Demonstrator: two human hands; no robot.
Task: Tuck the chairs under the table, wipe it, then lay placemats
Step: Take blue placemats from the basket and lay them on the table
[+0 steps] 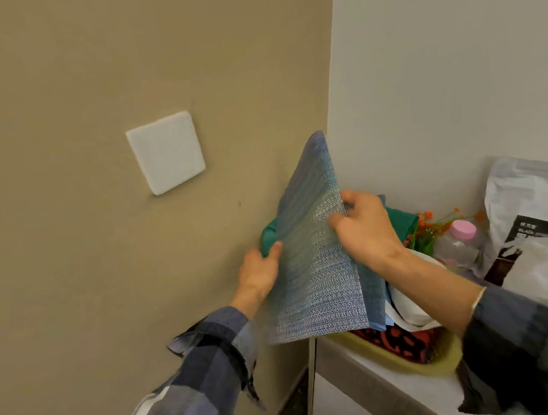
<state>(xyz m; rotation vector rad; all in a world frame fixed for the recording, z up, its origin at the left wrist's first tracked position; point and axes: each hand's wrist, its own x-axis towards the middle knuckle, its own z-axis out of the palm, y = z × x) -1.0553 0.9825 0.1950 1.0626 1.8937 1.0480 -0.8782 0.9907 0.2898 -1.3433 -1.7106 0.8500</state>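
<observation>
A blue woven placemat (314,264) stands nearly upright in the room's corner, above a yellow-green basket (419,363). My left hand (261,271) pinches its left edge. My right hand (364,227) grips its right edge near the top. A second blue placemat (375,295) shows behind the first along its right side. A green cloth (402,222) sits behind the mats, partly hidden. No table or chairs are in view.
The basket rests on a white cabinet (364,365) and also holds red-black fabric (402,339) and white cloth. To the right are orange flowers (429,222), a pink-capped bottle (460,243) and a white bag (534,206). A tan wall with a white switch plate (166,153) is on the left.
</observation>
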